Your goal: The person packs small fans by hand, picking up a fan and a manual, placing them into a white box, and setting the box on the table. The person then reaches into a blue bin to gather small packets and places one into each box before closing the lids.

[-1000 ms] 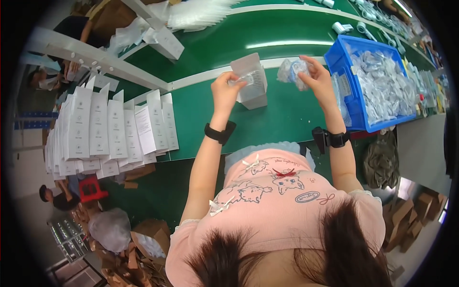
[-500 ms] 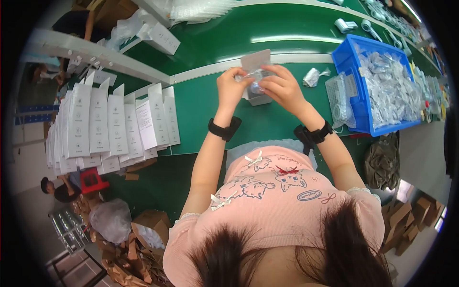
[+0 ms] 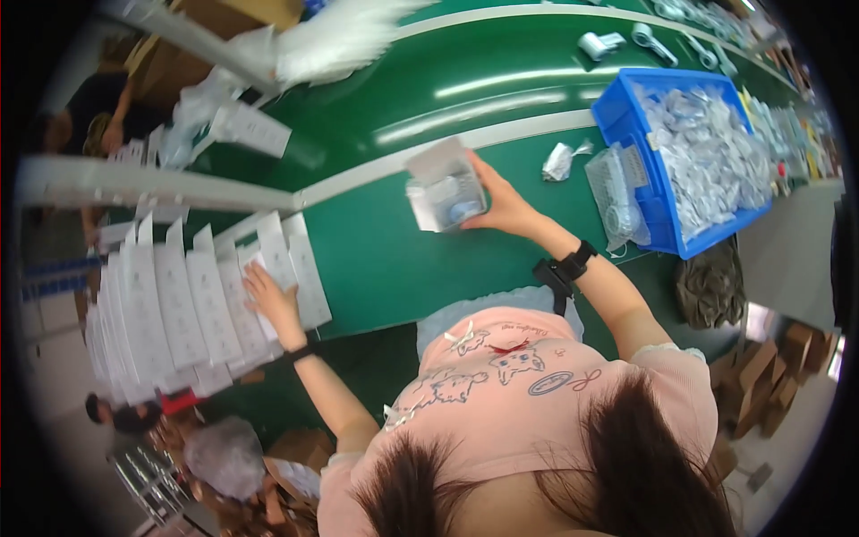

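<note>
My right hand (image 3: 503,201) grips a small white box (image 3: 428,215) by its right side, above the green table. The box's flap (image 3: 438,159) stands up, and a wrapped item (image 3: 458,208) in clear plastic shows inside. Off to the left, my left hand (image 3: 274,306) rests with fingers spread on a white sheet (image 3: 259,268) among the upright white boxes (image 3: 206,309). No grip by that hand is visible. A small plastic-wrapped part (image 3: 560,161) lies on the table to the right of my right hand.
A blue bin (image 3: 667,228) full of bagged parts stands at the right, with a bubble-wrapped item (image 3: 617,201) against its near side. Grey-blue shower-head-like parts (image 3: 601,45) lie on the far shelf. A white metal post (image 3: 161,186) rises at the left. Other people are in the left background.
Both hands were together at the box. My left hand has let go and moved left to the sheet among the boxes; my right hand has carried the box slightly left and tilted it.
</note>
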Demonstrator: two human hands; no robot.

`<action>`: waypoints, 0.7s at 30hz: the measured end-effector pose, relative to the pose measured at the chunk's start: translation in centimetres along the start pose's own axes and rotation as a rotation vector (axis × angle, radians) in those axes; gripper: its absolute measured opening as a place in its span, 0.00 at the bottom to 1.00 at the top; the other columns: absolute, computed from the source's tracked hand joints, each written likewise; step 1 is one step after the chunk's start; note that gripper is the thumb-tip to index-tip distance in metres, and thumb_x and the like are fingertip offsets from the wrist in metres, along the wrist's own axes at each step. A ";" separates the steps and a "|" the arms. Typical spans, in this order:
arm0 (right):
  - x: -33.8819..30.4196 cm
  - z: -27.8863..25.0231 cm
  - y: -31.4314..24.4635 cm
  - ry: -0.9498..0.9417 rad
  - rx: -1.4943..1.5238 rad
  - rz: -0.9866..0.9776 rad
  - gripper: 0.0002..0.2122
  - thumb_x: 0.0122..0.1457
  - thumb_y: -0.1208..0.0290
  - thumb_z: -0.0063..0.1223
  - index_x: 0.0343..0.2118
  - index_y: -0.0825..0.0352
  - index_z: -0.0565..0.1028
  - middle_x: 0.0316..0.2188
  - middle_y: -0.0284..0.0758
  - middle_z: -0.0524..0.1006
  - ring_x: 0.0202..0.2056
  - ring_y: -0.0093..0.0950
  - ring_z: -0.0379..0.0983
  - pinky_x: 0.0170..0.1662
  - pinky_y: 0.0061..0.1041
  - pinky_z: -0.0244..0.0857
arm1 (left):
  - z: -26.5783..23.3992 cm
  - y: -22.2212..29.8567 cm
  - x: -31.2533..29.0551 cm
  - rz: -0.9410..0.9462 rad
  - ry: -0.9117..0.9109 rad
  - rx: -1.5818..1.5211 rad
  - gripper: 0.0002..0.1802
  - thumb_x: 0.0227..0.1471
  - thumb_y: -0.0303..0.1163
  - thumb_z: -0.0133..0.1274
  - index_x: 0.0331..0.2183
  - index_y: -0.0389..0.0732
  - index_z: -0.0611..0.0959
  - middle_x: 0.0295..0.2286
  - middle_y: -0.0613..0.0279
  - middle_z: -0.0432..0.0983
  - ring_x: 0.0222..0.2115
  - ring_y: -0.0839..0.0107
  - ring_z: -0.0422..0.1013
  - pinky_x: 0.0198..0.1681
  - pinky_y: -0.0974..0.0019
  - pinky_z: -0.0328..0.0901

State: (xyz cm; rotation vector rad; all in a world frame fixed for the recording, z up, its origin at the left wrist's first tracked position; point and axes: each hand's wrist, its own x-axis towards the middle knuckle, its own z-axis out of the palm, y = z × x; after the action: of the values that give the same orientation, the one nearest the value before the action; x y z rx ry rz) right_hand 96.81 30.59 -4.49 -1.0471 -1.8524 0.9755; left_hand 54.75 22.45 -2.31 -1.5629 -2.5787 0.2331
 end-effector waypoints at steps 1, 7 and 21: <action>1.0 -0.2 0.1 -0.025 0.154 0.072 0.53 0.31 0.70 0.66 0.59 0.62 0.39 0.55 0.43 0.53 0.56 0.36 0.50 0.55 0.31 0.49 | 0.4 -0.2 0.3 0.020 0.004 -0.039 0.58 0.29 0.34 0.64 0.57 0.46 0.45 0.58 0.58 0.40 0.57 0.54 0.41 0.52 0.38 0.44; 11.2 -4.3 2.2 0.317 0.450 0.059 0.52 0.31 0.71 0.67 0.59 0.65 0.41 0.56 0.37 0.53 0.56 0.30 0.50 0.57 0.30 0.47 | -1.0 11.5 -5.5 0.288 0.055 -0.330 0.57 0.29 0.32 0.64 0.57 0.45 0.46 0.58 0.55 0.38 0.58 0.56 0.37 0.52 0.39 0.43; 14.1 -9.0 11.9 0.309 -0.442 -0.029 0.43 0.38 0.67 0.62 0.57 0.59 0.48 0.52 0.47 0.55 0.54 0.42 0.52 0.55 0.33 0.50 | -0.2 17.4 -3.0 0.417 -0.603 -0.833 0.44 0.39 0.34 0.58 0.54 0.34 0.53 0.51 0.41 0.53 0.52 0.51 0.51 0.53 0.58 0.50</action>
State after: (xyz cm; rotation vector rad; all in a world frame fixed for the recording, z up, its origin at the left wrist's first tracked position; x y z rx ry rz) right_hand 103.34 49.81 -7.81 -1.3398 -1.8512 0.3597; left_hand 71.32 27.77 -5.51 -2.6676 -2.9314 -0.4910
